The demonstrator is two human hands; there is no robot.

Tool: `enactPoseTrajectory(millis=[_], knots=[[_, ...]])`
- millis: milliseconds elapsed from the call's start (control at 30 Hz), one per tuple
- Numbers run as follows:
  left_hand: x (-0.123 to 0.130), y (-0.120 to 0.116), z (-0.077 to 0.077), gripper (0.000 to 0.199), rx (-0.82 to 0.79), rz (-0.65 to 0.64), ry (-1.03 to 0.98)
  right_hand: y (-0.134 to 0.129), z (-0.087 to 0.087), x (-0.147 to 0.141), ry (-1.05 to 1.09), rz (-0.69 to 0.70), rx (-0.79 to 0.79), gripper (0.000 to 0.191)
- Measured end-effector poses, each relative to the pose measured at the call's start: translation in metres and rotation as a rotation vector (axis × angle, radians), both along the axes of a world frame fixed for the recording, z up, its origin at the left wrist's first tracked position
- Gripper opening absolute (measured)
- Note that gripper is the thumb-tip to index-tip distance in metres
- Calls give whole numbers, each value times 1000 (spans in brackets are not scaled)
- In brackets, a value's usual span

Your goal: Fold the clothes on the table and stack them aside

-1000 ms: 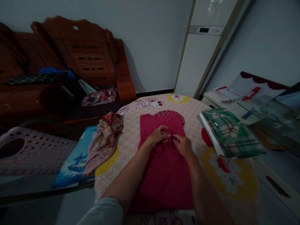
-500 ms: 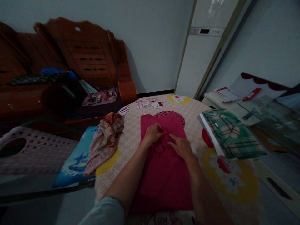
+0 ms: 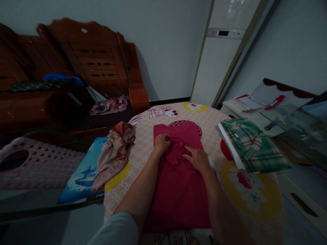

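A dark pink garment [image 3: 178, 197] lies flat on the round table, its long sides folded in to a narrow strip. Crumpled cloth, perhaps a sleeve, bunches up on its upper half. At the left of that bunch, my left hand [image 3: 162, 143] pinches a bit of the pink fabric between thumb and fingers. Across from it my right hand [image 3: 198, 158] rests on the garment with fingers spread, thumb and index touching the right side of the creases.
The patterned tablecloth [image 3: 141, 153] covers the table. A folded green plaid garment [image 3: 252, 144] lies at the right, a crumpled floral cloth [image 3: 114, 153] at the left edge. Beyond are a wooden sofa [image 3: 97, 64], a pink woven basket [image 3: 46, 163] and a glass tank [image 3: 301, 126].
My left hand has moved a little to the left, drawing the pinched fabric with it, so the bunched cloth is spread wider. My right hand stays in about the same place.
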State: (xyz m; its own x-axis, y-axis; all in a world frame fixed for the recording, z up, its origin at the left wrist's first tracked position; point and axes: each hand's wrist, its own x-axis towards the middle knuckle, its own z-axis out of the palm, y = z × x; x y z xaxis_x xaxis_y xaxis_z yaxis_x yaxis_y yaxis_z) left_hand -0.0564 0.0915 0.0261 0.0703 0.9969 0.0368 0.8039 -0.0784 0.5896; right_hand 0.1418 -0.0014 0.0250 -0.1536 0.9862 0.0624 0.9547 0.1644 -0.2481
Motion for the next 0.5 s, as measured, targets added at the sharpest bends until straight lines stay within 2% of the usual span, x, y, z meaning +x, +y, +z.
enactPoseTrajectory(millis=[167, 367, 500], knots=[[5, -1, -3, 20, 68, 53, 10, 0, -1, 1, 19, 1, 0, 53], [9, 1, -1, 17, 27, 74, -125, 1, -3, 1, 21, -5, 9, 52], [10, 1, 0, 16, 42, 78, -147, 1, -3, 1, 16, -6, 1, 52]])
